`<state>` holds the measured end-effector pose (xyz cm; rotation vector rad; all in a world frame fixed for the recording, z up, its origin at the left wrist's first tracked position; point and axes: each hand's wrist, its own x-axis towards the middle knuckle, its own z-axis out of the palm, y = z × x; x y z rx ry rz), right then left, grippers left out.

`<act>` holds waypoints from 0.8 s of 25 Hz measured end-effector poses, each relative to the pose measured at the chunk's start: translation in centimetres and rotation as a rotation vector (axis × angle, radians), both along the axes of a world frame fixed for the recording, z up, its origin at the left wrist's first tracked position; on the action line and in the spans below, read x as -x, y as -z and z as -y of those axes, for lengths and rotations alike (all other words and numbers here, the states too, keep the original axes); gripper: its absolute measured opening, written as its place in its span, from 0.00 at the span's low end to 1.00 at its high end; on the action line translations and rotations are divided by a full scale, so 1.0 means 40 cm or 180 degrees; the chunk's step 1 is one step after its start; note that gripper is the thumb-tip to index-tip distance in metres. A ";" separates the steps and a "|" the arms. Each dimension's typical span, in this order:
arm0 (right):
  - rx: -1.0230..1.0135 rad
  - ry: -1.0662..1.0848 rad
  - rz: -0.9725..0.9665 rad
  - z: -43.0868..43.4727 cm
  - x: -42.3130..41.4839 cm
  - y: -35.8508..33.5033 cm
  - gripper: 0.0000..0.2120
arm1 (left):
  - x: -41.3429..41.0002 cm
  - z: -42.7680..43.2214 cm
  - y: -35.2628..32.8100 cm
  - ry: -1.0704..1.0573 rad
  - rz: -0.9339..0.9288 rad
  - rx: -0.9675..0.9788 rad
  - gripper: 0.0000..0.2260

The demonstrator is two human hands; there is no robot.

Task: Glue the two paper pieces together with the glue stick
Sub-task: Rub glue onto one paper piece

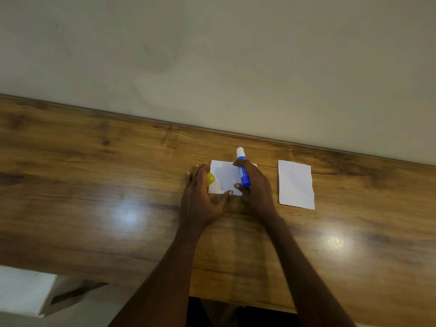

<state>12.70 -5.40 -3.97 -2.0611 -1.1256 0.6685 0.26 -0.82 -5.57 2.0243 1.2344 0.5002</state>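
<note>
A white paper piece (224, 177) lies flat on the wooden table (118, 185). My left hand (200, 197) rests on its left edge, thumb on its near edge, and holds a yellow cap (210, 178) against the palm. My right hand (256, 187) grips a blue glue stick (243, 172), which is uncapped; its white glue tip points away from me, past the paper's far edge. A second white paper piece (296, 184) lies apart to the right, untouched.
The table's far edge meets a pale wall (212, 67). A white box-like object (26, 291) sits below the table's near edge at the lower left. Bright light reflections show on the wood.
</note>
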 end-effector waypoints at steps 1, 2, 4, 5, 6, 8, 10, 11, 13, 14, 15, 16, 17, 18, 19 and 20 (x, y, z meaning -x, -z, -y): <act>0.0087 -0.0364 -0.0033 -0.003 -0.027 -0.007 0.25 | -0.002 0.000 0.000 -0.0021 0.0012 0.0004 0.35; 0.0230 -0.0702 -0.0020 -0.008 -0.053 -0.014 0.26 | -0.002 -0.002 0.002 -0.0041 0.0017 0.0016 0.34; 0.0571 -0.1188 0.0116 -0.026 -0.088 -0.028 0.29 | -0.002 -0.005 0.004 -0.0056 0.0003 0.0040 0.33; 0.0676 -0.1314 0.0214 -0.034 -0.095 -0.033 0.29 | -0.002 -0.006 0.005 -0.0051 -0.0009 0.0029 0.33; 0.0628 -0.1340 0.0322 -0.041 -0.092 -0.036 0.28 | -0.001 -0.006 0.004 -0.0046 -0.0015 0.0009 0.33; -0.0064 -0.0972 0.0380 -0.043 -0.060 -0.044 0.21 | 0.000 -0.006 0.001 -0.0046 0.0013 0.0002 0.33; -0.1014 -0.0029 -0.0412 -0.029 -0.002 -0.037 0.13 | 0.002 -0.006 0.000 -0.0037 0.0020 0.0018 0.35; -0.1334 0.0482 -0.1042 -0.026 0.026 -0.032 0.10 | 0.003 -0.007 0.000 -0.0040 0.0000 0.0032 0.35; -0.1460 0.1155 -0.1869 -0.028 0.062 -0.012 0.07 | 0.004 -0.008 0.000 -0.0051 -0.0002 0.0067 0.37; -0.1332 0.1181 -0.1846 -0.029 0.070 -0.005 0.06 | 0.005 -0.009 -0.001 -0.0058 0.0028 0.0097 0.38; -0.1214 0.1053 -0.1697 -0.030 0.073 0.001 0.05 | 0.005 -0.009 -0.003 -0.0070 0.0060 0.0132 0.39; -0.1122 0.0866 -0.1536 -0.031 0.075 0.004 0.05 | 0.005 -0.009 -0.005 -0.0087 0.0083 0.0161 0.40; -0.1054 0.0714 -0.1419 -0.033 0.076 0.007 0.05 | 0.006 -0.010 -0.007 -0.0104 0.0098 0.0180 0.41; -0.0992 0.0617 -0.1317 -0.034 0.075 0.009 0.04 | 0.006 -0.011 -0.009 -0.0119 0.0112 0.0191 0.42; -0.0935 0.0557 -0.1209 -0.035 0.073 0.013 0.04 | 0.007 -0.011 -0.009 -0.0127 0.0132 0.0195 0.43; -0.0870 0.0508 -0.1082 -0.035 0.073 0.014 0.04 | 0.007 -0.011 -0.009 -0.0131 0.0155 0.0193 0.43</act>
